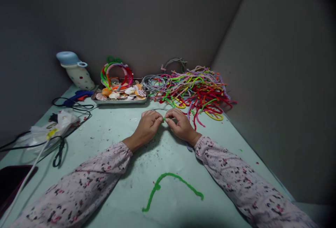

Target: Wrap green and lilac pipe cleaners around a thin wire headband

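Note:
My left hand [149, 126] and my right hand [181, 125] meet above the middle of the table, fingertips pinched close together. Between them shows a small bit of green pipe cleaner [164, 119], gripped from both sides. A thin grey wire [160, 109] curves behind the fingers; most of it is hidden by the hands. Nearer to me, a bent green pipe cleaner [170, 174] lies on the table in an arch, with a small knob on its left part.
At the back stand a tray [120, 101] of shells with colourful rings, coiled grey wire [156, 82] and a heap of pipe cleaners [199, 88]. Leftward are a bottle [78, 76], a blue tool [78, 97], black cables [60, 151] and a plastic bag [63, 123]. Walls rise behind and right.

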### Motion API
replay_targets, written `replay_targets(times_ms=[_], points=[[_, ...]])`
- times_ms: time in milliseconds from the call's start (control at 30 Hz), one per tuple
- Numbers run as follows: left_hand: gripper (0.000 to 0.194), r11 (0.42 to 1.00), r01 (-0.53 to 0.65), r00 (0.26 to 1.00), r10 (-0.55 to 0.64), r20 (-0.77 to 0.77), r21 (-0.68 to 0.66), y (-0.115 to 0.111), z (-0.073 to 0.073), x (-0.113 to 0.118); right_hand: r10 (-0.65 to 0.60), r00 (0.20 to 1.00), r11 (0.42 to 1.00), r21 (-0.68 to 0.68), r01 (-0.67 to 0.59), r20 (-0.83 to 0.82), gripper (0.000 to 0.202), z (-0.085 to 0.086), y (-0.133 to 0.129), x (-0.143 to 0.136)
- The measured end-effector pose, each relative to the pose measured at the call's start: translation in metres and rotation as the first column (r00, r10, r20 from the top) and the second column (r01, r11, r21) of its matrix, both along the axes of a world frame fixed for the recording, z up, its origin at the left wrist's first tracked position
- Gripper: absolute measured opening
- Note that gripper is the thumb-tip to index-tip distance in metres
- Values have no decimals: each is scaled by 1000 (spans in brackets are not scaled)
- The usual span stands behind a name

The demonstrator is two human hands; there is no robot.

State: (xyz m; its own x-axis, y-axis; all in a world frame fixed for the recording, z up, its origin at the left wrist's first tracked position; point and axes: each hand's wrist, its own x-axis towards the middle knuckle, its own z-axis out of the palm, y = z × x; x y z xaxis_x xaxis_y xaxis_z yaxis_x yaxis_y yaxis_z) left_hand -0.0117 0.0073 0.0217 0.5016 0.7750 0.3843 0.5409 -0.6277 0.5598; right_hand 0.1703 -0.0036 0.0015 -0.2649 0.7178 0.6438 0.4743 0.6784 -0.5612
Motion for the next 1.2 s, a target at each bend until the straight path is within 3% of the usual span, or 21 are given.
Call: replay_targets(times_ms=[433, 700, 1200], points=[[25, 999, 26, 997, -25, 76, -18, 0, 1, -2, -6, 1000, 1000, -18, 5, -23, 2, 1, 0, 0], [19, 997, -12, 992, 2, 124, 82, 0, -3, -2, -22, 997, 997, -78, 16, -73, 3, 1, 0, 2], [4, 990, -65, 988, 46, 149, 127, 6, -6, -3, -4, 997, 993, -121, -5, -77, 2, -2, 0, 1]])
